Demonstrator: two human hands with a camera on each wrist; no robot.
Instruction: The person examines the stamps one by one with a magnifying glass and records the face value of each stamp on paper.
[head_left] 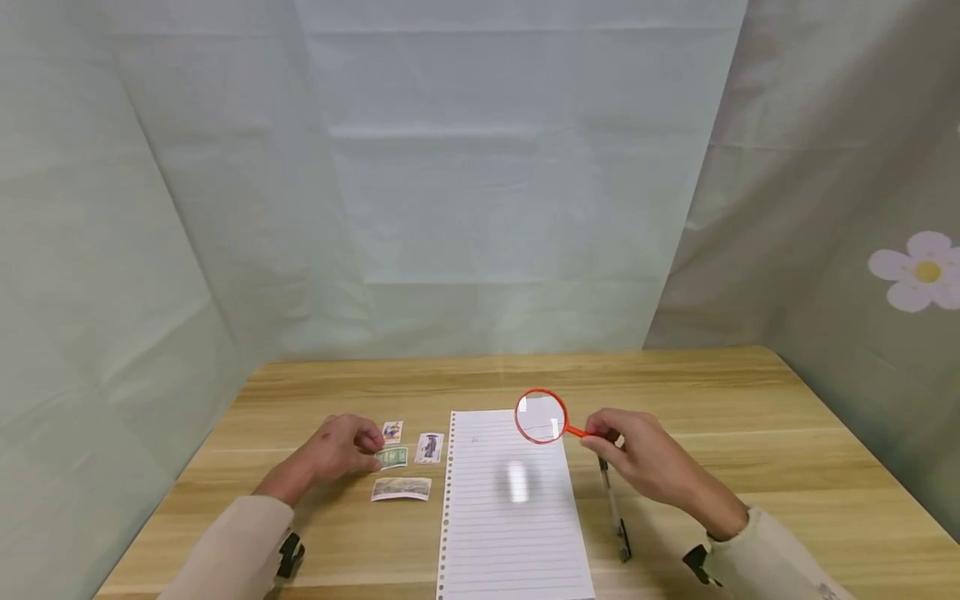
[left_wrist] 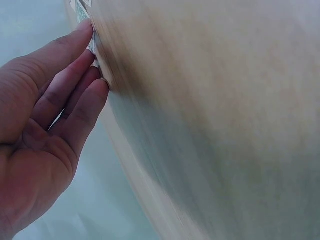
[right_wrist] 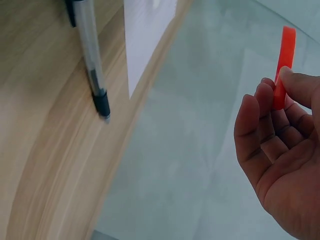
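My right hand [head_left: 611, 437] pinches the orange handle [right_wrist: 283, 65] of a red-rimmed magnifying glass [head_left: 541, 416], held above the top right of a lined sheet of paper [head_left: 512, 508]. My left hand [head_left: 352, 442] rests on the table with its fingertips [left_wrist: 92, 45] touching a green stamp [head_left: 393, 457]. Three more stamps lie around it: one [head_left: 392, 431] behind, one [head_left: 429, 447] to its right, one [head_left: 402, 488] in front. In the left wrist view the fingers are nearly straight against the tabletop.
A clear pen [head_left: 613, 508] with a black cap lies on the wooden table [head_left: 750, 433] just right of the paper, under my right hand. Pale fabric walls enclose the table on three sides.
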